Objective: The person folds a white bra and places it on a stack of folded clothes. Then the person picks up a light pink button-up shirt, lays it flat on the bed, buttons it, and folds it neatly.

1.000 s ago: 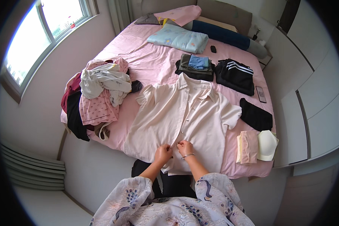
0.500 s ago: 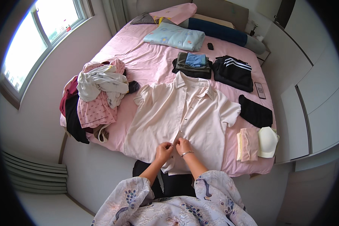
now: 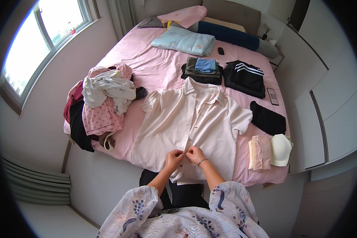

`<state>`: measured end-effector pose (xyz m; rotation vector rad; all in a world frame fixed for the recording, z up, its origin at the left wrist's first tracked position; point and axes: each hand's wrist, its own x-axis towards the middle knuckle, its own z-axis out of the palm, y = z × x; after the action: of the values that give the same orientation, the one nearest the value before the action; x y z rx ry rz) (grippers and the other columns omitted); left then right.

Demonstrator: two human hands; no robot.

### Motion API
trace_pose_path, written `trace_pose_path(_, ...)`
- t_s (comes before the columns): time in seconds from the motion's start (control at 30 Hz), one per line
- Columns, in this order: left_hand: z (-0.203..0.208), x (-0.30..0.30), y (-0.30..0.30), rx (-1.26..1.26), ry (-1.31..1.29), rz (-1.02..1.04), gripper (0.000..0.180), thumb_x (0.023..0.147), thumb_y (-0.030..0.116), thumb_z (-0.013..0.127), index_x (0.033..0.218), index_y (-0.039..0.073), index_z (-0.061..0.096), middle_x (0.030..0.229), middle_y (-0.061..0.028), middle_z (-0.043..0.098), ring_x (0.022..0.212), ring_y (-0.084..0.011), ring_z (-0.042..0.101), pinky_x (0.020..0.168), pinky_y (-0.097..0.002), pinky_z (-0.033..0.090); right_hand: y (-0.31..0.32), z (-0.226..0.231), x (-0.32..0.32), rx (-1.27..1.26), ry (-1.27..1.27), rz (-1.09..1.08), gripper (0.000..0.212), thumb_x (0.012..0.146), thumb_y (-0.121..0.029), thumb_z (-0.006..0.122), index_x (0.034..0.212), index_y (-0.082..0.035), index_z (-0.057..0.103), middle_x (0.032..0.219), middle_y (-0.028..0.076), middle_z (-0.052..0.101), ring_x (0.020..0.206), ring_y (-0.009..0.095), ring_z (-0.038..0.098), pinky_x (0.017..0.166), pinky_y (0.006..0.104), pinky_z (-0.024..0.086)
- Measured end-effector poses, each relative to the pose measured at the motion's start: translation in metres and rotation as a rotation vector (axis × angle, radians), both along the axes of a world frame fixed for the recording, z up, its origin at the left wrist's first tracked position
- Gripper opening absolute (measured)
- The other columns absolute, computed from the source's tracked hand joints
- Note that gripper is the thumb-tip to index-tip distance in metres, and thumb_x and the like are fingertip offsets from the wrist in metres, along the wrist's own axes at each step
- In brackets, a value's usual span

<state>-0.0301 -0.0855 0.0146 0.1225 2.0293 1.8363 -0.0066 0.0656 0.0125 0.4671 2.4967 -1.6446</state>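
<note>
Lying on the big pink bed, the cream shirt is spread flat under the left hand and the right hand, with its collar far ahead of them. It looks the same as a second ago. The messy heap of clothes, ahead and to the left of the left hand, stays put. So does the folded black pile, far ahead and to the right of the right hand.

The change is in the hands. The right hand is turned more, so the bracelet on its wrist sits a bit farther right. Both hands pinch the front of the shirt. Their fingertips are closer now and seem to touch, where a second ago there is a small gap. That likely brings the two sides of the shirt together.

Just ahead of the fingertips is a tiny button. If another is between the fingers, it is too small to tell.
</note>
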Motion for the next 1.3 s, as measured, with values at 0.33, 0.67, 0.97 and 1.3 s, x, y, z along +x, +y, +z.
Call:
trace_pose_path(0.33, 0.009, -0.004, 0.0, -0.052, -0.016, -0.118, 0.016, 0.077, 0.008, 0.061, 0.089, -0.002, 0.065, 0.071, -0.0033, 0.063, 0.06, -0.0074, 0.055, 0.055, -0.0218, 0.044, 0.008, -0.003, 0.002, -0.386, -0.077, -0.015, 0.005, 0.079, -0.006, 0.059, 0.078, -0.003, 0.056, 0.072, 0.003, 0.06, 0.058, 0.009, 0.057, 0.052, 0.0213, 0.048)
trace_pose_path(0.67, -0.001, -0.008, 0.002, -0.188, 0.294, -0.112, 0.015, 0.075, 0.015, 0.063, 0.082, 0.002, 0.063, 0.07, -0.0082, 0.063, 0.058, -0.0172, 0.058, 0.056, -0.0299, 0.046, -0.003, -0.011, 0.0, -0.358, 0.113, -0.095, 0.01, 0.075, 0.002, 0.057, 0.084, -0.002, 0.052, 0.068, 0.0, 0.056, 0.059, 0.009, 0.056, 0.055, 0.023, 0.049)
trace_pose_path(0.97, 0.027, -0.003, 0.001, -0.394, 0.553, -0.165, 0.009, 0.072, 0.013, 0.062, 0.076, 0.005, 0.06, 0.074, -0.0133, 0.06, 0.068, -0.0309, 0.059, 0.061, -0.0369, 0.047, -0.011, 0.004, -0.001, 0.002, 0.291, -0.143, 0.016, 0.071, 0.002, 0.058, 0.082, -0.003, 0.047, 0.06, 0.002, 0.054, 0.053, 0.007, 0.052, 0.05, 0.0236, 0.045)
trace_pose_path(1.3, 0.014, 0.002, 0.006, -0.189, 0.35, -0.065, 0.011, 0.076, 0.012, 0.063, 0.08, 0.003, 0.06, 0.067, -0.0079, 0.06, 0.06, -0.0199, 0.058, 0.056, -0.0314, 0.046, -0.011, -0.009, 0.0, -0.46, 0.157, -0.302, 0.019, 0.072, 0.005, 0.057, 0.086, -0.004, 0.047, 0.063, 0.002, 0.055, 0.051, 0.007, 0.052, 0.048, 0.0222, 0.047)
